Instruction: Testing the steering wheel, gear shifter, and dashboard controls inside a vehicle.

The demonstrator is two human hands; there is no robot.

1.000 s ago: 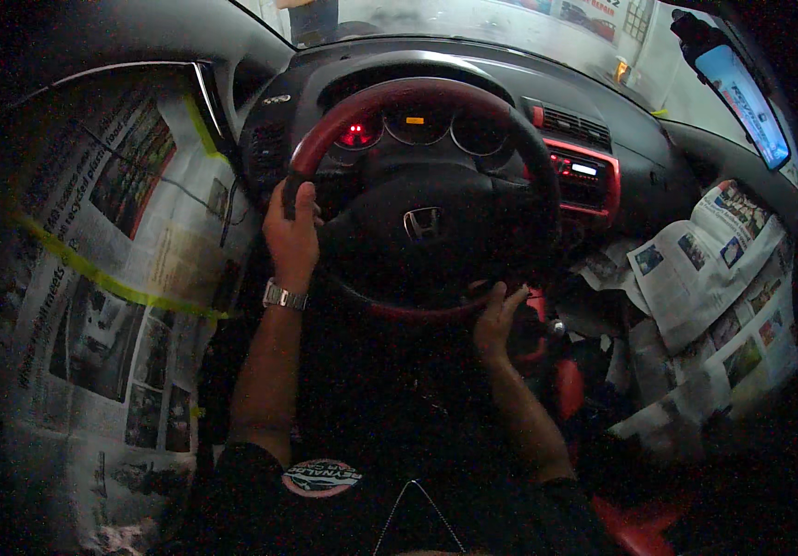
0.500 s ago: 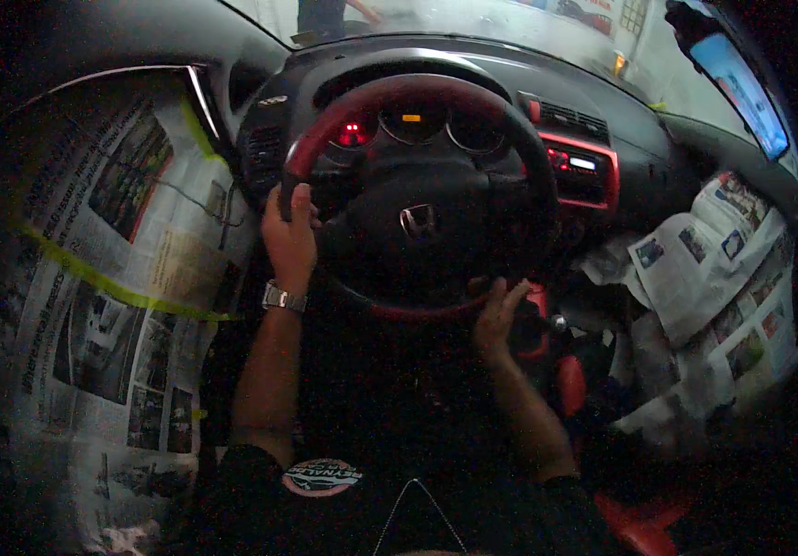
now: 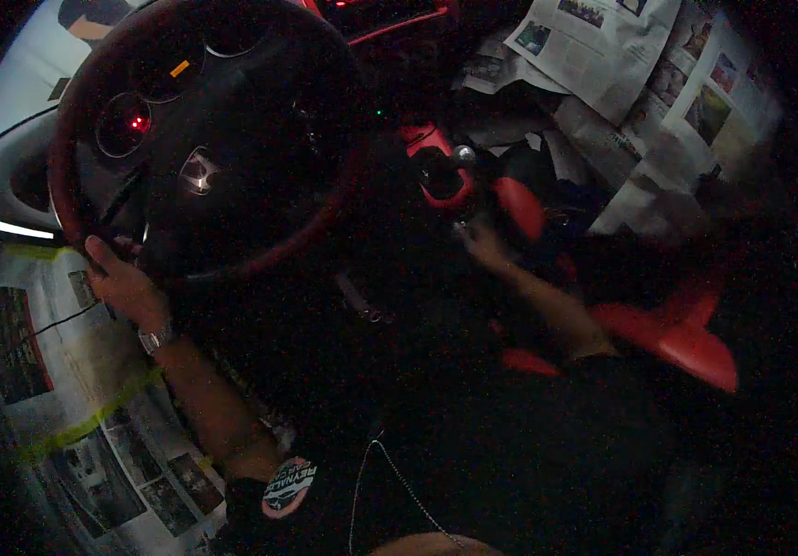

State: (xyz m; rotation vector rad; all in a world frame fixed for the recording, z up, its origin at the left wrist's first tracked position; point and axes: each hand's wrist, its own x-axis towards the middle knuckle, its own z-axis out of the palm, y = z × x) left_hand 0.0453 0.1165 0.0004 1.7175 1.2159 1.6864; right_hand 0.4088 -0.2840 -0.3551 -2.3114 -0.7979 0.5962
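Observation:
The dark steering wheel (image 3: 320,218) with red-tinted parts fills the upper left. My left hand (image 3: 128,287), with a metal watch on its wrist, is closed round the lower left of its rim. To the right, between the seats, my right hand (image 3: 484,243) reaches down with its fingers curled beside a small shiny tip. Darkness hides what those fingers hold. Just beyond that hand stands a gear lever (image 3: 464,156) with a round shiny knob, next to red console trim (image 3: 445,190).
Newspaper sheets (image 3: 594,56) cover the passenger side. More newspaper (image 3: 75,343), held with yellow tape, covers the door at the left. Red seat parts (image 3: 668,338) lie right of my right forearm. Red warning lights (image 3: 137,122) glow behind the wheel.
My right hand has left the lower right of the wheel and moved down to the console between the seats. My left hand stays on the rim. The view has swung down and right.

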